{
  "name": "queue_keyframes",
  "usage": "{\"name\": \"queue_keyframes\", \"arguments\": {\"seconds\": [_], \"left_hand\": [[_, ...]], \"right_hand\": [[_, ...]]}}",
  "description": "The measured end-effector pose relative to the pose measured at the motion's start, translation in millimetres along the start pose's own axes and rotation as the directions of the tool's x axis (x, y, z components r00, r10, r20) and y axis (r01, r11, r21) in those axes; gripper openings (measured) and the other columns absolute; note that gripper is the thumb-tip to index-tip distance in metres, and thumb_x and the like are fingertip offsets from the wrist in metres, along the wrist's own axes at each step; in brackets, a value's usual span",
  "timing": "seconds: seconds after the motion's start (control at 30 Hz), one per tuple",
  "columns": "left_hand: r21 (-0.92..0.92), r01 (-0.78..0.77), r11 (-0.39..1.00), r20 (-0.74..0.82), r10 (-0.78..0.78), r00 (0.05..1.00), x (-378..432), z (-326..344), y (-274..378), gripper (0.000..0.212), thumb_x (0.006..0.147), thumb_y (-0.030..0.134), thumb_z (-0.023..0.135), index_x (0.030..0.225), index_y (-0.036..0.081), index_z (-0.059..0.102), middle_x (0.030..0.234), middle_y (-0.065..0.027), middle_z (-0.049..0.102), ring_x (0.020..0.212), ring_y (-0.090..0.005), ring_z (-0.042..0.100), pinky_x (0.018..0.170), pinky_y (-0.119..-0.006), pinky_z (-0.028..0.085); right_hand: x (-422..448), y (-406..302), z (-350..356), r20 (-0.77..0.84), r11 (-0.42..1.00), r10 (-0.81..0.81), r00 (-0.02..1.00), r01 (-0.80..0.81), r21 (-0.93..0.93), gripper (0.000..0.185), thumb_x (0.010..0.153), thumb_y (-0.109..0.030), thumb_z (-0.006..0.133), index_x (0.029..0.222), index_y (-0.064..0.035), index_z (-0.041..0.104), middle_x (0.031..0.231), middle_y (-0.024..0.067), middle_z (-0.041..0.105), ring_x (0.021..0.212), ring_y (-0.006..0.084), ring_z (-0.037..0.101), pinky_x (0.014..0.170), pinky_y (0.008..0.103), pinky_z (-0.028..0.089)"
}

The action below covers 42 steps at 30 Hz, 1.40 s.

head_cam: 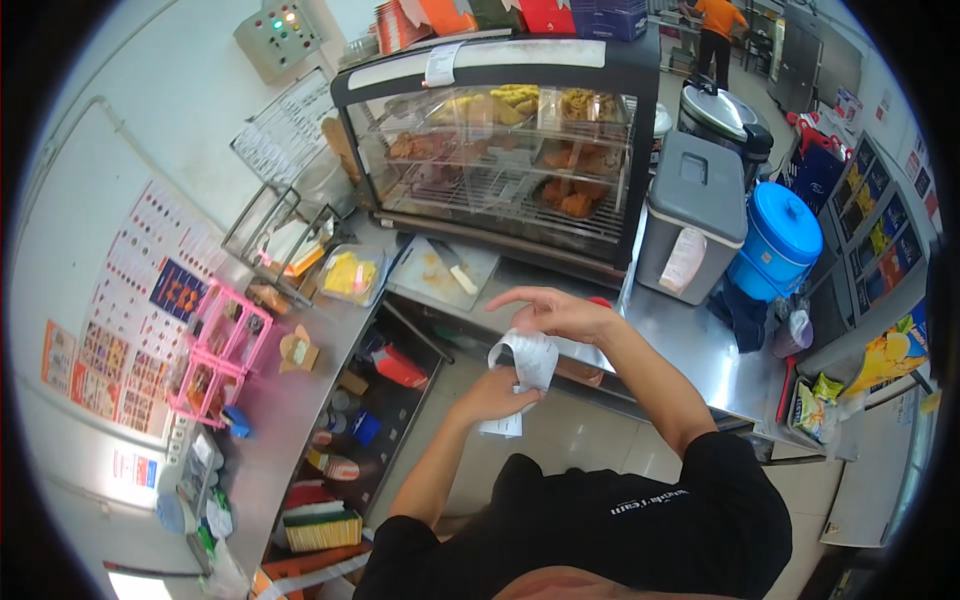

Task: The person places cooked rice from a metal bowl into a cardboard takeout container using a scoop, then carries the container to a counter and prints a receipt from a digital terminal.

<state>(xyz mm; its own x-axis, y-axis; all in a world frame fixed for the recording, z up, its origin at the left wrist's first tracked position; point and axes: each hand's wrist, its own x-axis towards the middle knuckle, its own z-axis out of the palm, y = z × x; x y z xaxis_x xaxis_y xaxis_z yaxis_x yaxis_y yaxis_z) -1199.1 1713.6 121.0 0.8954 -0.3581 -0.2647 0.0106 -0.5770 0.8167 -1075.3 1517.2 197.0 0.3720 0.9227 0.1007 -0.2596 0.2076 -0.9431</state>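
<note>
My left hand (pixel 495 396) grips the lower part of a curled strip of printed receipt paper (pixel 536 361), with a loose end hanging below it. Right above the paper is my right hand (pixel 544 309), its index finger stretched out to the left and the other fingers bent; whether it touches the paper's upper edge I cannot tell. Beyond my hands, a knife with a pale handle (pixel 463 280) lies on a stained white cutting board (pixel 412 279). A glass food display warmer (pixel 495 236) holding fried food on trays stands behind the board.
A clear tub of yellow slices (pixel 351 277) and an open carton (pixel 298 352) sit on the left counter. To the right stand a grey cool box (pixel 694 210), a blue lidded bucket (pixel 784 225) and a rice cooker (pixel 716 112). A person in an orange top (pixel 720 19) is far back.
</note>
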Motion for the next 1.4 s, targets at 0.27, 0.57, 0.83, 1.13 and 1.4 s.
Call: {"name": "queue_keyframes", "arguments": {"seconds": [0.27, 0.57, 0.83, 1.13, 1.4], "left_hand": [[0.033, -0.424, 0.905, 0.023, 0.424, 0.905, 117, -200, -9, 0.029, 0.09, 0.023, 0.075, 0.111, 0.004, 0.075, 0.097, -0.014, 0.076, 0.093, -0.026, 0.072, 0.087, -0.037, 0.055], [0.858, -0.382, 0.342, -0.215, 0.916, 0.339, 289, -518, 115, 0.027, 0.094, 0.027, 0.068, 0.116, 0.013, 0.074, 0.119, -0.0101, 0.072, 0.099, -0.0331, 0.072, 0.083, -0.044, 0.058], [0.879, -0.413, 0.237, -0.118, 0.949, 0.292, 379, -611, 89, 0.032, 0.093, 0.032, 0.07, 0.121, 0.017, 0.074, 0.121, -0.0036, 0.071, 0.095, -0.0284, 0.073, 0.078, -0.04, 0.059], [0.876, -0.407, 0.26, -0.169, 0.954, 0.248, 383, -650, 61, 0.031, 0.092, 0.032, 0.072, 0.119, 0.017, 0.076, 0.114, -0.0029, 0.071, 0.082, -0.0273, 0.073, 0.071, -0.038, 0.058], [0.869, -0.382, 0.315, -0.223, 0.938, 0.267, 382, -650, 61, 0.033, 0.091, 0.033, 0.072, 0.12, 0.017, 0.076, 0.114, -0.0029, 0.071, 0.082, -0.0278, 0.073, 0.072, -0.039, 0.058]], "right_hand": [[114, -90, -92, -0.423, 0.919, -0.32, 0.848, 0.169, -0.356, 0.033, 0.087, 0.009, 0.067, 0.118, -0.0024, 0.071, 0.1, 0.0024, 0.073, 0.088, 0.0082, 0.068, 0.078, 0.0239, 0.055], [243, -228, -172, -0.504, 0.545, -0.665, 0.551, -0.104, -0.832, 0.038, 0.082, 0.004, 0.06, 0.115, -0.0051, 0.076, 0.108, 0.0049, 0.073, 0.083, 0.0102, 0.061, 0.077, 0.0261, 0.052], [346, -268, -210, -0.62, 0.843, -0.496, 0.608, 0.164, -0.513, 0.033, 0.086, 0.006, 0.065, 0.117, -0.0025, 0.074, 0.098, 0.0018, 0.07, 0.077, 0.0085, 0.06, 0.068, 0.0223, 0.049], [377, -282, -279, -0.046, -0.291, -0.851, 0.524, -0.541, -0.789, 0.033, 0.081, -0.007, 0.066, 0.113, -0.011, 0.076, 0.121, 0.0145, 0.066, 0.117, 0.0357, 0.056, 0.104, 0.0447, 0.045], [376, -250, -267, -0.009, -0.418, -0.781, 0.624, -0.533, -0.736, 0.041, 0.084, -0.005, 0.064, 0.124, -0.0081, 0.07, 0.129, 0.0117, 0.063, 0.122, 0.03, 0.056, 0.106, 0.046, 0.04]]}}
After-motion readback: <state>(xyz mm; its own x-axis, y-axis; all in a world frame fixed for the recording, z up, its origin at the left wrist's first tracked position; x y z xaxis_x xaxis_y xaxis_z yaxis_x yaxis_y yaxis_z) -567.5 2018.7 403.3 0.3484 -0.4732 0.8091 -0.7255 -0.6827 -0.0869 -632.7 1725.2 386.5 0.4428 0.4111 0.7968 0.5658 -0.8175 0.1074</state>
